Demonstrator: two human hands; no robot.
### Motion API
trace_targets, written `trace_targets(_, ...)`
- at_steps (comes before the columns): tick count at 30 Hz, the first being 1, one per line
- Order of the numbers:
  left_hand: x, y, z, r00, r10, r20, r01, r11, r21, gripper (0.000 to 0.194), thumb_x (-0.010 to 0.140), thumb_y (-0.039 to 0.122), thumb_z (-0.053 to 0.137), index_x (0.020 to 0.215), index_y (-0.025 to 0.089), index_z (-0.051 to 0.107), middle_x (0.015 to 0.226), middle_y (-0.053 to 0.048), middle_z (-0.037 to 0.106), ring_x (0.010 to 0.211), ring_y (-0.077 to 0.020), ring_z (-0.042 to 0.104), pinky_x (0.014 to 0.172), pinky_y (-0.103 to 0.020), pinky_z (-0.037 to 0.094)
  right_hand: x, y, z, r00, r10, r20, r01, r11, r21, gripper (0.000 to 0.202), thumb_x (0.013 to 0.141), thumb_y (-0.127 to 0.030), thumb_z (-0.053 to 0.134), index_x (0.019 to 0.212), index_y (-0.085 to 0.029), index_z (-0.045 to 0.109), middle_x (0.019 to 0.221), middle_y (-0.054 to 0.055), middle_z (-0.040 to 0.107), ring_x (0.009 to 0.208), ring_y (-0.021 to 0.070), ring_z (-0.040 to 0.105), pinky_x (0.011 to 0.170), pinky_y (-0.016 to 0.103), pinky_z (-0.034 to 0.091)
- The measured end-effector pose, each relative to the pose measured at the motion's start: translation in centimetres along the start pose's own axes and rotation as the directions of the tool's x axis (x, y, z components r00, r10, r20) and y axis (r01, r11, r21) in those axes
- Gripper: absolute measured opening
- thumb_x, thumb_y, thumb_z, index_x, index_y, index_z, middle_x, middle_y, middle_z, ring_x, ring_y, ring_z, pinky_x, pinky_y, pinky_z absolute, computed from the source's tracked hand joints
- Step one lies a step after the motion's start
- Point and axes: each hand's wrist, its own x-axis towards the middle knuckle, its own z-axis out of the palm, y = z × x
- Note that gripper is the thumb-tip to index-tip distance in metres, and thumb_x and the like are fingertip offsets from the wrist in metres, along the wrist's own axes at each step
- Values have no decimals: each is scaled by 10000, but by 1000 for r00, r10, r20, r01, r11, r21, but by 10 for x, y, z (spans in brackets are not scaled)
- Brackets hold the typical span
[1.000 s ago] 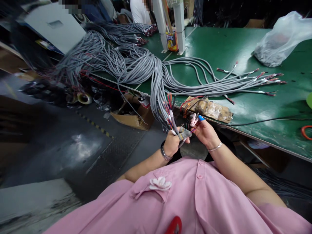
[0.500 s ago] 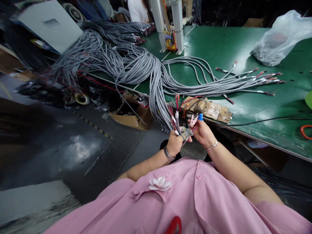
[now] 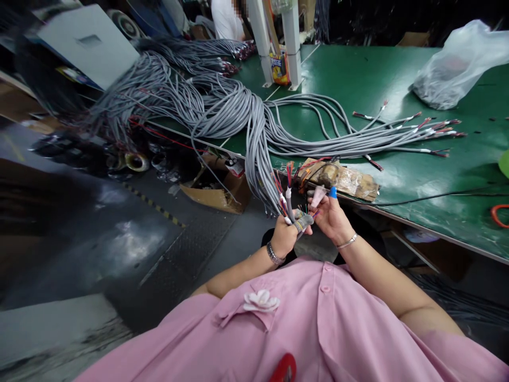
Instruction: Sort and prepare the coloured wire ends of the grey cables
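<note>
My left hand (image 3: 285, 234) is closed around grey cables at table height; a grey and yellow covering wraps its thumb. Stripped ends of the grey cable (image 3: 289, 197) stick up from this hand, with red, orange and dark wires fanned out. Thin coloured wires (image 3: 304, 209) also poke out towards the other hand. Just right of them is my right hand (image 3: 332, 218), its fingers bent close together at the wire tips. One of its fingertips wears a blue cap. A pale pink piece (image 3: 318, 196) at its fingers is blurred; I cannot tell what it is.
A large heap of grey cables (image 3: 222, 114) lies across the green table (image 3: 358, 74) and hangs over its edge. A taped cardboard piece (image 3: 344, 179) lies at the edge. A plastic bag (image 3: 449, 66) stands at right. An open cardboard box (image 3: 217, 193) sits below.
My right hand has shifted slightly right, away from my left hand, and the pink piece has tilted and blurred. The left hand still holds the cables.
</note>
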Motion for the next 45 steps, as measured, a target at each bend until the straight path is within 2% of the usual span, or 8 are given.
trace_targets(6,-8,2,-8,999,31,18,-33,987,156,343,816,426,664,610,154,700,602,-46,661,553,-120,533,585,-257,406,-26,-12,-5,979,131,155,-82,953,-292,519,663,-644,738,870,-169,703,802,45,691,670,134,611,665,286,508)
trace_targets(10,-8,-2,-8,998,35,54,-47,973,225,307,803,396,680,610,157,695,598,-37,655,552,-123,538,597,-255,424,-39,-10,0,979,16,203,84,876,-475,247,719,-374,797,839,-180,702,749,10,675,623,117,584,664,281,483)
trace_targets(15,-3,-10,-9,989,2,150,-40,967,250,188,749,306,713,659,147,668,616,-4,627,568,-116,524,564,-236,414,-45,-5,2,948,-115,296,287,709,-644,130,804,-351,711,850,-230,723,769,20,663,621,156,574,593,312,489)
trace_targets(19,-1,-11,-12,979,-80,186,22,956,293,178,725,277,717,637,144,637,580,19,583,520,-93,469,504,-214,371,-47,-10,-4,896,-213,391,443,508,-739,100,803,-309,714,858,-240,760,874,50,683,822,204,611,766,349,501)
trace_targets(28,1,-4,-11,987,-105,123,99,994,55,328,762,452,711,717,127,716,635,-62,677,580,-135,590,575,-239,455,-50,-2,-13,974,-168,153,224,810,-541,242,751,-359,764,942,-229,695,810,10,684,711,146,609,652,274,471)
trace_targets(36,2,-7,-19,960,-148,240,125,986,107,347,690,452,780,723,111,722,665,-64,688,566,-133,588,560,-247,459,-46,3,4,978,-101,182,185,822,-539,201,787,-397,719,763,-205,663,647,-4,642,515,125,547,519,281,452)
trace_targets(41,-2,-12,-22,979,-101,178,87,993,80,332,712,448,765,701,120,716,615,-45,666,555,-133,587,562,-250,463,-43,5,8,978,-113,176,198,774,-601,190,790,-388,712,773,-205,665,665,-2,644,522,123,544,516,276,446)
trace_targets(45,-3,-12,-20,995,-76,62,76,997,-3,356,771,478,703,693,131,719,647,-69,693,586,-149,623,585,-259,472,-40,7,9,978,-204,51,197,802,-564,185,744,-353,750,703,-193,666,642,-18,606,564,100,489,548,242,403)
